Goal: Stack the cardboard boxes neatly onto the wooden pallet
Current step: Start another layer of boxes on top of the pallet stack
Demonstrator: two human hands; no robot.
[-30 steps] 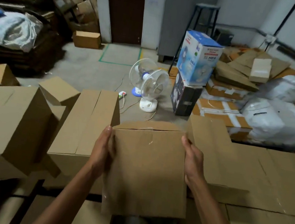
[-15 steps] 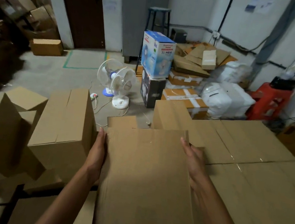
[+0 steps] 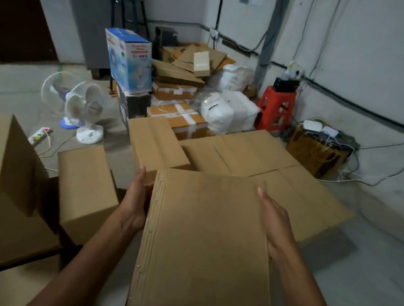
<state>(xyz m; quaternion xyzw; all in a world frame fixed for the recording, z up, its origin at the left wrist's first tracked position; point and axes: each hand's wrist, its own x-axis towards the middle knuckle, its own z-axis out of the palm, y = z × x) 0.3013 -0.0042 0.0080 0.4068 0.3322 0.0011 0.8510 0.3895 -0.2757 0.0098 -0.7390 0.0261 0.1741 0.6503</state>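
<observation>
I hold a plain brown cardboard box [image 3: 206,245] in front of me, its broad top face up. My left hand [image 3: 136,203] presses flat on its left side and my right hand [image 3: 273,220] presses on its right side. Beyond it lies a layer of several large brown boxes [image 3: 254,156], with a narrower box [image 3: 156,144] on their left end. More brown boxes stand to my left, one tall [image 3: 85,184] and one large [image 3: 0,153]. No wooden pallet shows; the boxes hide whatever lies under them.
Two white table fans [image 3: 81,110] and a power strip [image 3: 40,133] with cables sit on the concrete floor at left. A blue fan carton [image 3: 128,62], taped parcels, white sacks, a red plastic stool [image 3: 276,108] and a cable-covered box [image 3: 318,152] crowd the back wall.
My view and the held box have swung to the right, over the layer of large boxes. The box sits lower and nearer to me. Both hands keep the same grip on its sides.
</observation>
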